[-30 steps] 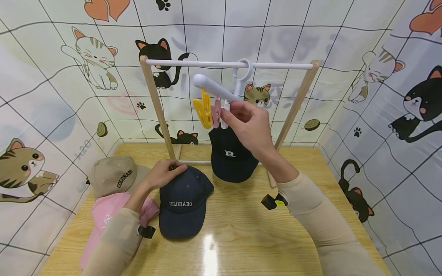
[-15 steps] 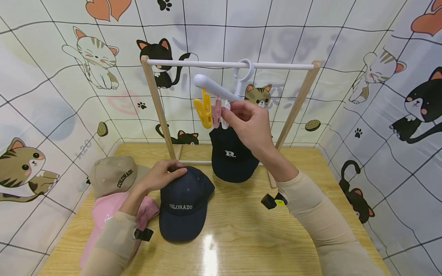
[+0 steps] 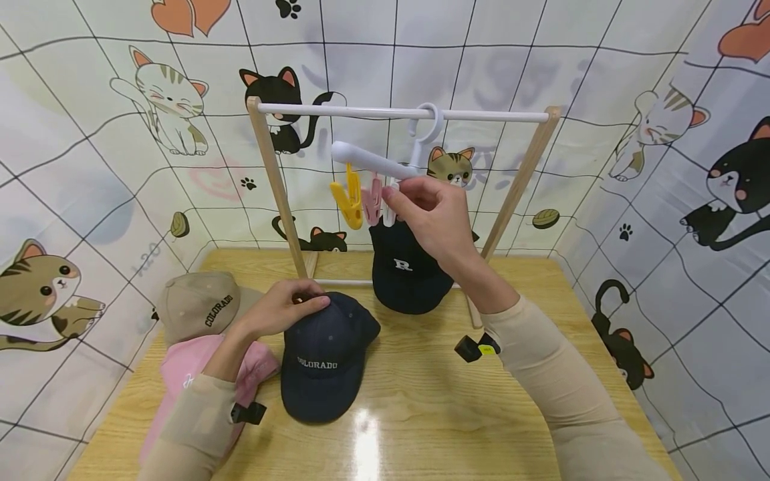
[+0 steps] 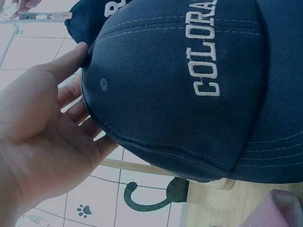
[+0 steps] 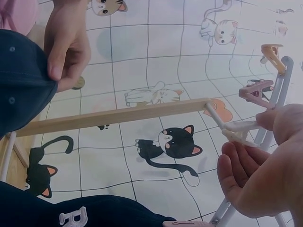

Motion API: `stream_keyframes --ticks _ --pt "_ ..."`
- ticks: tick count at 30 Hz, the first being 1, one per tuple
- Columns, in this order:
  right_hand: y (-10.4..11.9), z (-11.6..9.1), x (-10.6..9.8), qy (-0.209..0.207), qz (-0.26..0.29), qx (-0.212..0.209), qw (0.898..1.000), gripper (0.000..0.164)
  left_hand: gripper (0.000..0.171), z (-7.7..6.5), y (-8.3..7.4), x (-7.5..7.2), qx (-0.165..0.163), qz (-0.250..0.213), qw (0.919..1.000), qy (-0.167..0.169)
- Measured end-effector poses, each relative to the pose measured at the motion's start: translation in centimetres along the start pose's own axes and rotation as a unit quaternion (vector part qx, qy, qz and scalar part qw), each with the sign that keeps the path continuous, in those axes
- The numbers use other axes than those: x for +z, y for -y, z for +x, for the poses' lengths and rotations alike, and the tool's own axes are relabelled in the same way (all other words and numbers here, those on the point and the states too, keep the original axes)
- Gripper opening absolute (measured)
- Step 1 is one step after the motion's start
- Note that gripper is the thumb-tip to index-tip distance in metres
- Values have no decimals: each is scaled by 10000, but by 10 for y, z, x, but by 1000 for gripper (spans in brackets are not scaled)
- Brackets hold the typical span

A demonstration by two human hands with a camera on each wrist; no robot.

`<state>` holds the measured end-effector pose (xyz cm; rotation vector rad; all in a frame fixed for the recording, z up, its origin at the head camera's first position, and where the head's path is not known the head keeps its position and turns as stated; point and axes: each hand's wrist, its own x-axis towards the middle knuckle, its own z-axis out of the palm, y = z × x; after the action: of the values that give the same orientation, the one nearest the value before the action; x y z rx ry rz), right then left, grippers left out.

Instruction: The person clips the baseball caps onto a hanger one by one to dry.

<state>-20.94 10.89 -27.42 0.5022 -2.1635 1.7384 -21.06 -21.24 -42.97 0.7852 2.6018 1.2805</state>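
My left hand (image 3: 285, 307) pinches the crown of a navy cap (image 3: 325, 371) marked COLORADO, its brim pointing down toward me. In the left wrist view the thumb (image 4: 75, 59) lies on the cap's edge, the other fingers behind it. Up at a pale hanger (image 3: 373, 162), my right hand (image 3: 442, 224) pinches a white clothespin (image 5: 244, 131) between thumb and fingers. Left of that pin hang a pink clothespin (image 3: 371, 199) and a yellow clothespin (image 3: 347, 199). A black cap (image 3: 412, 287) with an R hangs below, partly hidden by my right hand.
The hanger hooks over the white bar (image 3: 337, 110) of a rack with wooden legs (image 3: 277, 187). At the left of the wooden table (image 3: 457, 414) lie a beige cap (image 3: 189, 304) and a pink cap (image 3: 180, 364), partly behind my left arm.
The hanger's near end has swung slightly left and down with the yellow and pink clothespins. My left hand and the navy cap have shifted slightly right; the black cap has too.
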Motion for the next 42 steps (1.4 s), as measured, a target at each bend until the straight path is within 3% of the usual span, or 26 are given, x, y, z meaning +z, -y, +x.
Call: stream_keyframes --ticks 7,15,24,31,42 --pt "0 1 -2 93 -6 -30 10000 24 11 -1 -13 1 164 -312 9992 180" --pt "-4 3 -4 177 -6 -159 9997 23 13 -1 -26 -1 341 -331 9981 382" --pt "-5 4 -8 470 104 -30 9988 23 17 2 -41 -2 616 -403 9956 579" --pt "-7 5 -10 595 129 53 9981 23 17 11 -51 0 896 -501 9939 395" --pt "-10 4 -10 677 137 164 9975 24 17 25 -70 3 937 -1058 9899 90"
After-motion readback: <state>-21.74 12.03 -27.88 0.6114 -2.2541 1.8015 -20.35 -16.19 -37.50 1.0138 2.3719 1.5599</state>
